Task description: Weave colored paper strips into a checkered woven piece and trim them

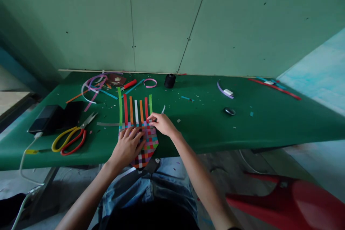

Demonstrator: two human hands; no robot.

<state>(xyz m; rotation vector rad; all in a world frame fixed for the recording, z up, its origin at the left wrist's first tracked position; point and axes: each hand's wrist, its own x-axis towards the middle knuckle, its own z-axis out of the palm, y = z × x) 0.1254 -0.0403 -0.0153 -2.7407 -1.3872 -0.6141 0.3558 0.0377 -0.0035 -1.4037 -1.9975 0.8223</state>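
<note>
Checked weave of flat strips, under both my hands

Wall: green panels, straight seams, small dark dots.

Bench: smooth green covering, littered with small cut scraps.

Woven piece: multicoloured flat strips in a tight check, tapering to a point that overhangs the front edge of the bench. Loose ends in green, red, orange and white fan out at the far side. My left hand lies on its left half, fingers spread wide. My right hand is at its upper right edge, fingertips close together; whether they pinch a strip, I cannot tell.

Scissors: metal blades apart, one yellow loop, one red.

Black box: blocky, white cable plugged in.

Red strip: long, flat, at far right.

Red-handled cutter: beyond the loose ends.

Black spool: upright, squat.

Pink ring: a thin looped strip.

Dark oval object: glossy, rounded.

White tag: on a curved purple strip; any print is too small to read.
</note>
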